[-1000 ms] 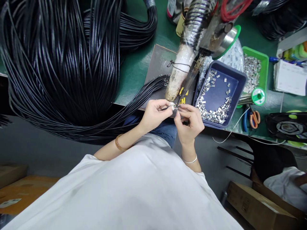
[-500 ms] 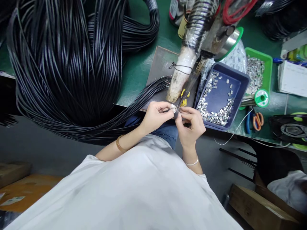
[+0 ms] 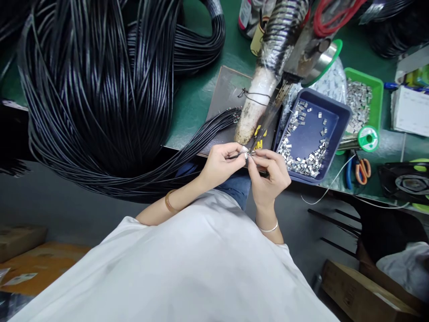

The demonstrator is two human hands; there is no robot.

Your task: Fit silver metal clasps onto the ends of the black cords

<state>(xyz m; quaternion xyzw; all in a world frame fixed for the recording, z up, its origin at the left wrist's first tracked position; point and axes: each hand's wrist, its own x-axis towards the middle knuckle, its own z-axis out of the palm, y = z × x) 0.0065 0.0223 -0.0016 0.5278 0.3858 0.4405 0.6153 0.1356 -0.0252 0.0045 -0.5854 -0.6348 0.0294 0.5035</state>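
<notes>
And the whole worktop point(image 3: 191, 107) slides slightly rightward in view, the blue tray point(image 3: 313, 134) with it, while both hands hold nearly the same spot against that tray! Nearest now, left of the tray's near corner, there's the black wire point(image 3: 235, 156), its end at the fingertips. Thin and light, I'd judge, springy rather than floppy, a touch slick on the jacket, so the sensible hold is a close pinch just behind the tip. The left hand point(image 3: 224, 163) does exactly that, thumb and forefinger closed on it, white covers at the fingertips. Just left of the tray, the right hand point(image 3: 271, 175) is pinched too, apparently on a tiny shiny metal piece point(image 3: 252, 153); it looks light, stiff and easy to drop, best taken by its edges, though its exact shape is too small to tell. In the tray itself, loose metal clips point(image 3: 308, 165) lie scattered! Left of it, the big bundle of wires point(image 3: 100, 85); beyond its near left corner, the wrapped hose point(image 3: 256, 91) slants down over the hands; past its far right side, a green tray point(image 3: 358, 105) of more clips.
</notes>
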